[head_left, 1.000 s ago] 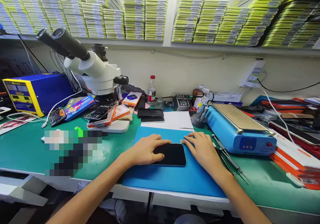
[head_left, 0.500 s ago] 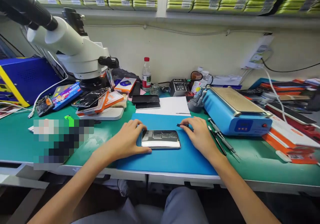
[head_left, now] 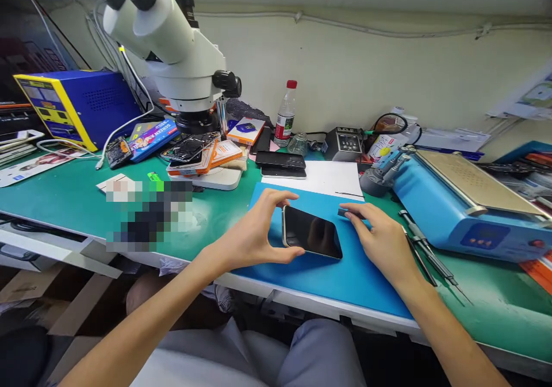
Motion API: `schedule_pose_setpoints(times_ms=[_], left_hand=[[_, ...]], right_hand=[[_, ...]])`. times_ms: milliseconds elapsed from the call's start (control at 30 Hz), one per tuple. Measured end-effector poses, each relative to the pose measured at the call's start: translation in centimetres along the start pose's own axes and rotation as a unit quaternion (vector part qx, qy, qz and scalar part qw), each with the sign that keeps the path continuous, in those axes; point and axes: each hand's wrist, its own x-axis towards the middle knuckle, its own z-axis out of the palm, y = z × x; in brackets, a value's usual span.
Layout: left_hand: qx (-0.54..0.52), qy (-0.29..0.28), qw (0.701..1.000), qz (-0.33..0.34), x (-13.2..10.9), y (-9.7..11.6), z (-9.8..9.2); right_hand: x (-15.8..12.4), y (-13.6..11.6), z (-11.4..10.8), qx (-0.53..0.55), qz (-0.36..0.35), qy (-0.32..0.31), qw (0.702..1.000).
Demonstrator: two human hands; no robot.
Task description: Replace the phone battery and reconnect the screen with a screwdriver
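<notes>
A smartphone [head_left: 313,232] with a dark, glossy screen is over the blue mat [head_left: 276,275], its left end tipped up. My left hand [head_left: 259,229] grips that raised end, thumb along the near edge and index finger stretched out above the far corner. Some of its fingers are hidden behind the phone. Right of the phone, my right hand [head_left: 382,234] pinches a small dark flat piece [head_left: 344,211] between thumb and fingers; its exact kind is unclear. That piece is apart from the phone.
Two screwdriver-like tools [head_left: 425,249] lie beside a blue heating plate machine [head_left: 470,214] on the right. Behind the mat are stacked dark phones [head_left: 280,160], white paper [head_left: 332,180] and a bottle [head_left: 285,119]. A microscope [head_left: 181,59] stands at the back left.
The phone's left end has come up off the mat in my left hand, and the screen reflection has changed. My right hand still pinches the dark piece. The view has swung left and downward.
</notes>
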Motion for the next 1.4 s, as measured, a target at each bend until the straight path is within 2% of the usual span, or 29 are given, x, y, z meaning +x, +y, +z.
schedule_pose_setpoints(times_ms=[100,233,467,700,1033,1167,1233,1333,1400], left_hand=[[-0.077,0.068,0.992,0.073,0.5,1.2,0.7],[-0.107,0.099,0.977,0.153,1.7,2.6,2.1],[-0.113,0.154,0.956,0.221,2.9,3.3,4.5],[-0.083,0.113,0.974,0.18,2.6,4.7,4.8],[-0.085,0.109,0.975,0.176,2.5,4.8,5.3],[-0.153,0.091,0.979,0.101,2.6,3.8,5.8],[-0.196,0.12,0.973,0.039,2.7,3.2,5.9],[-0.208,0.19,0.959,-0.03,2.9,2.5,5.7],[-0.165,0.238,0.956,-0.036,2.9,2.3,5.4]], right_hand=[[0.0,0.2,0.1,-0.01,-0.016,-0.02,1.0],[0.1,0.5,0.3,-0.026,-0.042,-0.045,0.998],[0.1,0.2,0.3,-0.054,-0.057,-0.045,0.996],[0.0,-0.5,0.1,-0.044,-0.038,-0.049,0.997],[-0.2,-0.5,0.1,-0.02,-0.042,-0.051,0.998],[-0.3,-0.4,0.1,-0.008,-0.033,-0.033,0.999],[-0.2,0.1,-0.5,0.014,0.019,0.031,0.999],[0.0,1.4,-1.9,0.042,0.136,0.14,0.98],[0.0,2.1,-2.9,0.025,0.173,0.142,0.974]])
